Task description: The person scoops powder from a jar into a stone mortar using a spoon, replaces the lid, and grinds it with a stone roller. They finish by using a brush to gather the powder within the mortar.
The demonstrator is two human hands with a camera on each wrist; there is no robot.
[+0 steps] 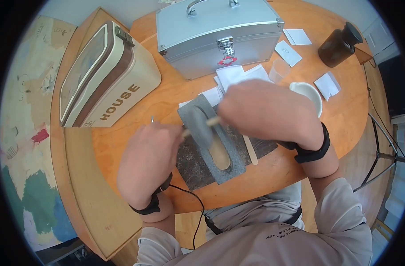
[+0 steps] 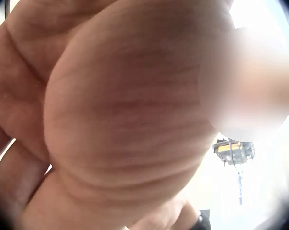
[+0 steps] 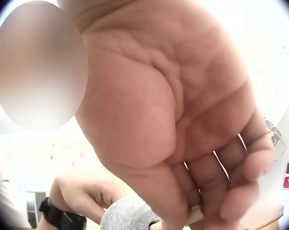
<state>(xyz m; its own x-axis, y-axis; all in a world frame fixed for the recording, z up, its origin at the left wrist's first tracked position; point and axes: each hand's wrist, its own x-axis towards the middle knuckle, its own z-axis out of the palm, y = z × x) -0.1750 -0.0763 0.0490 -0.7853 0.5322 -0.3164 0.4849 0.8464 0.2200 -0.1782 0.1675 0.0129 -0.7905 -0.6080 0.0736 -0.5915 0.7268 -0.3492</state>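
A grey stone grinding wheel (image 1: 199, 128), blurred, stands in the long groove of a stone trough (image 1: 238, 173). Tan ground material (image 1: 220, 158) lines the groove's near end. My left hand (image 1: 150, 150) grips the wheel's wooden handle on the left, and my right hand (image 1: 260, 108) holds the handle on the right, fingers curled round it. In the right wrist view the rough wheel (image 3: 129, 215) shows below the right palm (image 3: 202, 105). The left wrist view is mostly filled by the left palm (image 2: 125, 105); its fingertips are hidden there.
Under the trough lies a dark slab (image 1: 189, 166), with a flat wooden stick (image 1: 250, 150) on it. Behind stand a silver case (image 1: 193, 48), papers (image 1: 231, 75) and a clear cup (image 1: 279, 70). A white mortar (image 1: 317, 99) and brown jar (image 1: 337, 48) stand right, a cream HOUSE box (image 1: 122, 95) left.
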